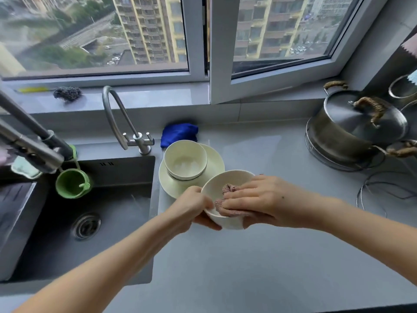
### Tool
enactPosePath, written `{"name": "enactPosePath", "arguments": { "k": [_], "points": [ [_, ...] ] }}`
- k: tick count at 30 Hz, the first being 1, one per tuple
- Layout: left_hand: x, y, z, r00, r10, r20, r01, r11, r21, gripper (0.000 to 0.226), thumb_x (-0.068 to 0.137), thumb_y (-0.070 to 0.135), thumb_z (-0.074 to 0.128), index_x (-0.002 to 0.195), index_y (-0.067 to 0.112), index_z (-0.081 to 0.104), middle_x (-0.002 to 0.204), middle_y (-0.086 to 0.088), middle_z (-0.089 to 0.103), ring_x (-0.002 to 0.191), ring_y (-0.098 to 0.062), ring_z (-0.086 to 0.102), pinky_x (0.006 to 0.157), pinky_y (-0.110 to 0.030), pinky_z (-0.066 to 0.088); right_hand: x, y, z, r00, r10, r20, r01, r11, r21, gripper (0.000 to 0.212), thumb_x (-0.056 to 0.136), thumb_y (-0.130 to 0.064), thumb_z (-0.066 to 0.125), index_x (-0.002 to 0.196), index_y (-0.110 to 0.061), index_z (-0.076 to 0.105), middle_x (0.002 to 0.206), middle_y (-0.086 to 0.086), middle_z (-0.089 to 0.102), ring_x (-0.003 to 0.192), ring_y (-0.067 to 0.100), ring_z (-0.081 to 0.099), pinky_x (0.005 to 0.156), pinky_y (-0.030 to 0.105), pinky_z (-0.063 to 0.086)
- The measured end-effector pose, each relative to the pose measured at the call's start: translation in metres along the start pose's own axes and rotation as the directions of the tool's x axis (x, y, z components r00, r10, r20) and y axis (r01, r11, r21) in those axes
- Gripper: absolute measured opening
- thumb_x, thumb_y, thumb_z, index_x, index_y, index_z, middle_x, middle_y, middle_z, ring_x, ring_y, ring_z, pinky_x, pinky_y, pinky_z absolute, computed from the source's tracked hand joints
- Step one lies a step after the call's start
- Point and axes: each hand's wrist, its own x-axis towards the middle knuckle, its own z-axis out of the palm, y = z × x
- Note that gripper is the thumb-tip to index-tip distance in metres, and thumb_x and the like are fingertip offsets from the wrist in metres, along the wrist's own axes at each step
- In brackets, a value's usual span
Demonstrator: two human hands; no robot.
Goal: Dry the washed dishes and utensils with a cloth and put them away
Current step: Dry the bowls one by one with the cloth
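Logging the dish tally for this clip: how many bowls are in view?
3, perhaps more hidden: one white ceramic bowl held in both hands, and two cream bowls nested on the cream plate behind it.

Your worktop (259, 256) lies bare along its near edge and through the middle. Toward the back edge, stacked bowls (185, 160) on a plate (214, 159) and a blue cloth (179, 132) block you beside the sink (90, 199). A steel pot (352, 129) and loose wire (372, 190) crowd the right edge.
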Motion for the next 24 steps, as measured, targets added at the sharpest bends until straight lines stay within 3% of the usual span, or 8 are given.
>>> {"name": "enactPosePath", "arguments": {
  "k": [4, 7, 9, 11, 13, 17, 21, 24],
  "points": [
    [0.005, -0.003, 0.002, 0.993, -0.117, -0.021, 0.114, 0.988, -0.105, 0.030, 0.080, -0.016, 0.039, 0.102, -0.015, 0.061, 0.089, -0.028, 0.065, 0.075, -0.041, 0.065, 0.059, -0.043, 0.060, -0.011, -0.003, -0.017, 0.920, 0.321, -0.226, -0.200, 0.878, 0.435, 0.027, 0.096, -0.017, 0.050, 0.118, -0.015, 0.066, 0.117, -0.005, 0.068, 0.099, 0.004, 0.066, 0.083, 0.018, 0.051],
    [0.007, -0.009, -0.002, 0.969, -0.246, 0.006, 0.235, 0.920, -0.312, 0.027, 0.082, -0.018, 0.040, 0.093, -0.011, 0.063, 0.079, -0.026, 0.069, 0.067, -0.040, 0.068, 0.057, -0.042, 0.059, -0.019, -0.015, -0.030, 0.589, 0.684, -0.430, -0.205, 0.641, 0.740, 0.030, 0.092, 0.003, 0.054, 0.113, -0.014, 0.066, 0.088, -0.021, 0.071, 0.062, 0.000, 0.063, 0.068, 0.018, 0.055],
    [0.007, -0.006, -0.002, 0.947, -0.308, 0.092, 0.317, 0.848, -0.424, 0.028, 0.086, -0.015, 0.036, 0.091, -0.011, 0.063, 0.074, -0.025, 0.068, 0.058, -0.038, 0.068, 0.043, -0.033, 0.056, -0.019, -0.030, -0.026, 0.399, 0.699, -0.593, -0.238, 0.704, 0.669, 0.028, 0.093, 0.000, 0.055, 0.118, -0.010, 0.061, 0.092, -0.029, 0.068, 0.074, -0.003, 0.065, 0.075, 0.020, 0.054],
    [0.005, 0.000, 0.004, 0.935, -0.300, 0.187, 0.354, 0.804, -0.478, 0.031, 0.090, -0.009, 0.035, 0.082, -0.011, 0.065, 0.071, -0.025, 0.067, 0.048, -0.031, 0.066, 0.036, -0.026, 0.052, -0.010, -0.050, -0.001, 0.403, 0.601, -0.690, -0.342, 0.798, 0.496, 0.031, 0.094, -0.016, 0.054, 0.125, -0.015, 0.059, 0.124, -0.012, 0.063, 0.108, 0.012, 0.064, 0.092, 0.037, 0.052],
    [-0.003, 0.005, 0.014, 0.939, -0.208, 0.272, 0.318, 0.824, -0.469, 0.035, 0.092, -0.005, 0.039, 0.069, -0.006, 0.065, 0.061, -0.018, 0.064, 0.041, -0.019, 0.061, 0.036, -0.019, 0.049, 0.003, -0.069, 0.035, 0.546, 0.505, -0.669, -0.480, 0.843, 0.244, 0.040, 0.095, -0.039, 0.050, 0.133, -0.024, 0.051, 0.148, 0.012, 0.041, 0.140, 0.029, 0.034, 0.102, 0.056, 0.040],
    [-0.023, -0.006, 0.023, 0.948, -0.046, 0.314, 0.166, 0.916, -0.366, 0.031, 0.092, -0.004, 0.043, 0.073, 0.004, 0.067, 0.063, -0.006, 0.061, 0.055, -0.011, 0.059, 0.049, -0.014, 0.045, 0.025, -0.091, 0.049, 0.547, 0.444, -0.710, -0.600, 0.799, 0.038, 0.049, 0.094, -0.059, 0.031, 0.131, -0.033, 0.050, 0.152, 0.012, 0.030, 0.141, 0.037, 0.025, 0.099, 0.058, 0.039],
    [-0.044, -0.018, 0.007, 0.956, -0.094, 0.278, 0.141, 0.978, -0.155, 0.031, 0.089, -0.010, 0.034, 0.077, -0.006, 0.062, 0.056, -0.014, 0.059, 0.041, -0.009, 0.053, 0.034, -0.011, 0.039, 0.036, -0.102, 0.016, 0.351, 0.638, -0.686, -0.608, 0.712, 0.351, 0.044, 0.097, -0.050, 0.034, 0.118, -0.029, 0.066, 0.135, 0.001, 0.057, 0.130, 0.019, 0.047, 0.102, 0.038, 0.043],
    [-0.065, -0.025, 0.000, 0.957, -0.069, 0.282, 0.085, 0.995, -0.044, 0.034, 0.088, -0.013, 0.028, 0.073, -0.008, 0.059, 0.049, -0.014, 0.056, 0.034, -0.008, 0.049, 0.031, -0.010, 0.035, 0.033, -0.124, 0.006, 0.223, 0.920, -0.323, -0.329, 0.383, 0.863, 0.033, 0.096, -0.039, 0.041, 0.111, -0.029, 0.069, 0.116, -0.012, 0.067, 0.115, 0.009, 0.057, 0.092, 0.027, 0.048]
  ]
}}
